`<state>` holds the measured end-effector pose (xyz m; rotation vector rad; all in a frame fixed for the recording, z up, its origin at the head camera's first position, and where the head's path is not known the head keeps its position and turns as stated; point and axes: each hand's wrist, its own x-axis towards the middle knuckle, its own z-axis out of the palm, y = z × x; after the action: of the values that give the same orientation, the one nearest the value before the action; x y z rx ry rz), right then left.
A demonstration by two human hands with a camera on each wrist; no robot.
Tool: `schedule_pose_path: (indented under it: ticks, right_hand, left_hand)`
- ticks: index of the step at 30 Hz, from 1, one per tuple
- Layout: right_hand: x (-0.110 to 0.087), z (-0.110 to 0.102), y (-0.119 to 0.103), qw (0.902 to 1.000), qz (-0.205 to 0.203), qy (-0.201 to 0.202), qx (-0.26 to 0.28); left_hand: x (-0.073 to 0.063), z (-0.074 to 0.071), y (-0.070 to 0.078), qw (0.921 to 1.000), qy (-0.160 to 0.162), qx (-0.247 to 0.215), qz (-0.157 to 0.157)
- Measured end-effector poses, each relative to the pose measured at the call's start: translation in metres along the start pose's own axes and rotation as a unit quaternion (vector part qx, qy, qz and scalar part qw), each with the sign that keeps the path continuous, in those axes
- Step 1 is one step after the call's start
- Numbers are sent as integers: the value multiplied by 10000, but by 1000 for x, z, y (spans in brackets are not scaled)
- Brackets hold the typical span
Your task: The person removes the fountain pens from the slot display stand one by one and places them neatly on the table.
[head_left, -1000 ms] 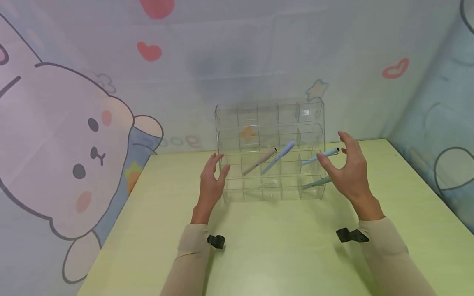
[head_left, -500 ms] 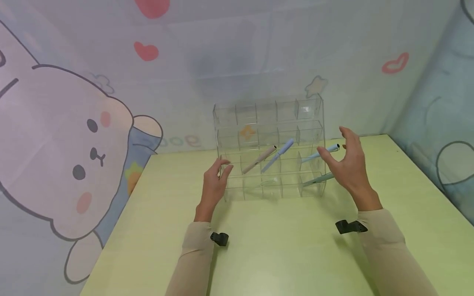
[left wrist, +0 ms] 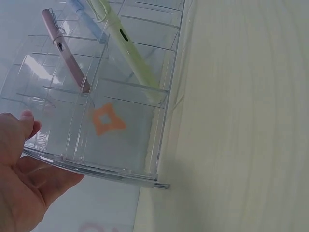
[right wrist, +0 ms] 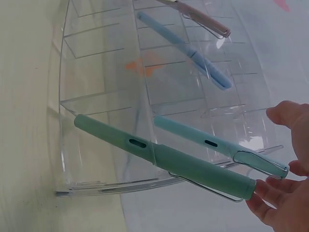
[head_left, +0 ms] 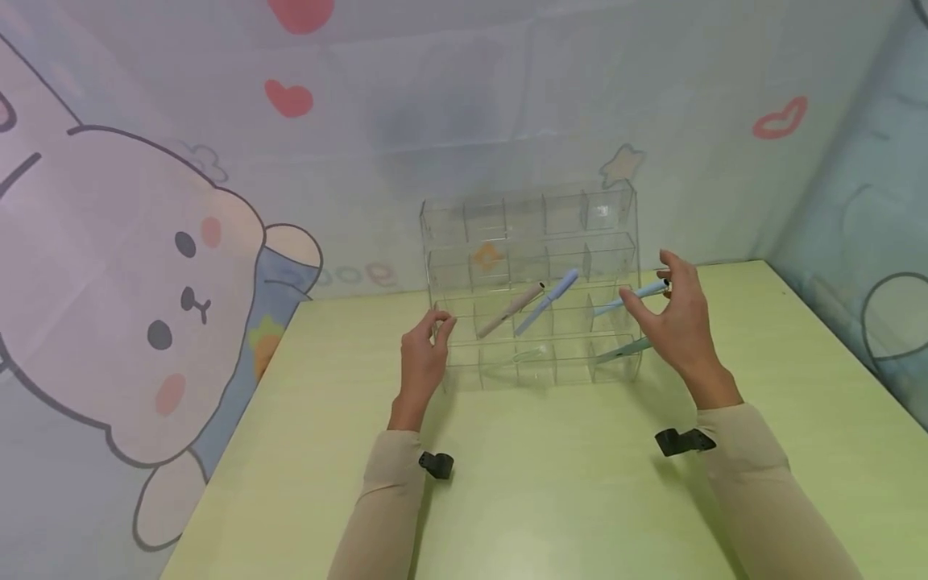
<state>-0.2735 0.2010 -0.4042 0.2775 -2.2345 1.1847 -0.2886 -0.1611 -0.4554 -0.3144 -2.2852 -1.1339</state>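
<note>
A clear stepped display rack (head_left: 529,242) with rows of small compartments stands at the back of the table. My left hand (head_left: 424,354) holds its left side panel, thumb on one side and fingers on the other in the left wrist view. At the right end, my right hand (head_left: 681,330) has thumb and fingers spread apart. Its fingertips are right by the caps of a green pen (right wrist: 203,170) and a light blue pen (right wrist: 219,146). A pinkish-brown pen (head_left: 511,310) and a periwinkle blue pen (head_left: 548,301) lean in the middle; a pale yellow-green pen (left wrist: 131,55) leans lower.
The rack rests on a pale yellow-green table (head_left: 536,483), close to a printed cloth backdrop (head_left: 348,177) with a cartoon rabbit. Another cloth side (head_left: 863,242) closes off the right. Each sleeve carries a small black camera (head_left: 685,441).
My left hand has moved slightly right and its thumb and fingers have closed on the rack's left side. The right hand stays spread near the pen caps. The pens keep their places.
</note>
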Motion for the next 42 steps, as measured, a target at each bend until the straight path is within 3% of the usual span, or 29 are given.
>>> schedule_pose_path:
  ticks: [25,32,42]
  right_hand:
    - [-2,10,9,9997,45,-200,-118]
    - [-2,10,9,9998,-56,-93,-192]
    - [-3,11,10,9995,121,124,-277]
  left_hand:
    - [-1,-2,3,9997,-38,95,-207]
    - [0,-2,4,9996,-90,116,-236]
    - [0,-2,3,9995,-147,156,-229]
